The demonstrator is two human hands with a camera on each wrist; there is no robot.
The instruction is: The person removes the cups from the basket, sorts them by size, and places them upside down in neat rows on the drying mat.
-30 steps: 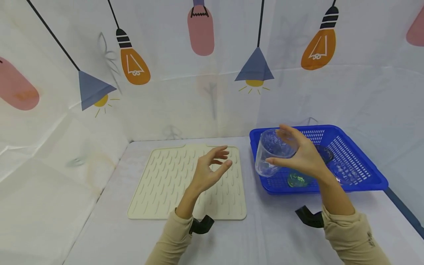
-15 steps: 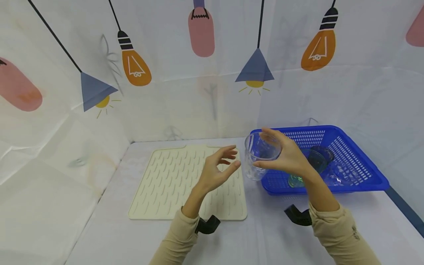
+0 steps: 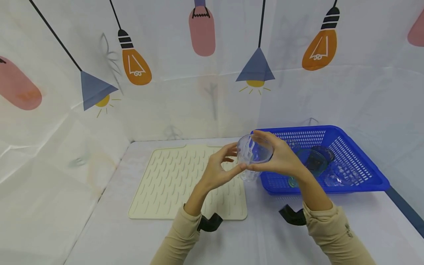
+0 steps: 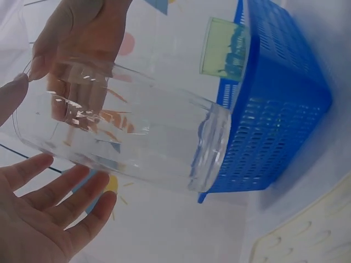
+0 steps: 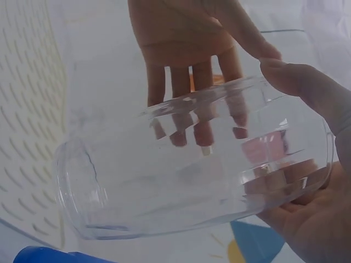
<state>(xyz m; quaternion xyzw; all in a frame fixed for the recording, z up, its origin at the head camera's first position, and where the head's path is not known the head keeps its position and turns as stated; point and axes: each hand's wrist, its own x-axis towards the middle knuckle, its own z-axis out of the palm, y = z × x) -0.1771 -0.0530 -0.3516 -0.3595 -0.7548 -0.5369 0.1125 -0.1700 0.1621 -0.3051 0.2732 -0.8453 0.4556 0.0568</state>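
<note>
A clear drinking glass hangs tilted above the table between the drying mat and the blue basket. My right hand grips it near the rim, thumb on the near side and fingers round the far side. Beside it my left hand reaches up with fingers spread and lightly bent. In the left wrist view its fingertips meet the wall of the glass, and its thumb is at the rim, tip to tip with the right thumb. Through the glass, several left fingers show in the right wrist view.
A blue plastic basket on the right holds several glasses, among them a dark one, a clear one and a greenish one. A cream ridged drying mat lies left of centre. A printed curtain hangs behind.
My right hand has carried the glass leftward from over the basket toward the mat's right edge. My left hand has shifted slightly right and now touches the glass.
</note>
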